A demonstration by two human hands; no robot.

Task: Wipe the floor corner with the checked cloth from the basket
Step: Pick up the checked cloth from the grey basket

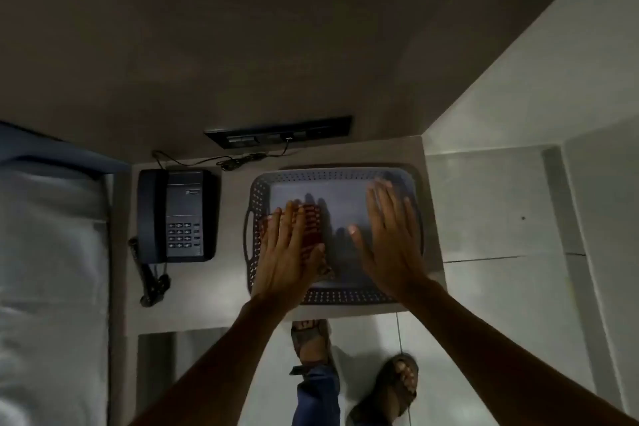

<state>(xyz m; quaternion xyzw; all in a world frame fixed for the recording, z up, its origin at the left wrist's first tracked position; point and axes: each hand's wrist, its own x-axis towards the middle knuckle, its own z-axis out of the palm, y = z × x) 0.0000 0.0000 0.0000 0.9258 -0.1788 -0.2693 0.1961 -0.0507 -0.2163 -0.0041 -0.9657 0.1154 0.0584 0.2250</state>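
A shallow grey perforated basket point(394, 174) sits on a small bedside table. A red checked cloth point(313, 226) lies folded in its left half. My left hand point(287, 252) hovers flat over the cloth with fingers spread, covering much of it; whether it touches the cloth I cannot tell. My right hand point(389, 235) is held flat and open over the bare right half of the basket, holding nothing.
A dark desk phone point(176, 216) with a coiled cord sits left of the basket. A socket panel point(278, 131) is on the wall behind. A bed point(48, 252) lies at the left. Tiled floor point(501, 287) and my sandalled feet point(394, 387) are below.
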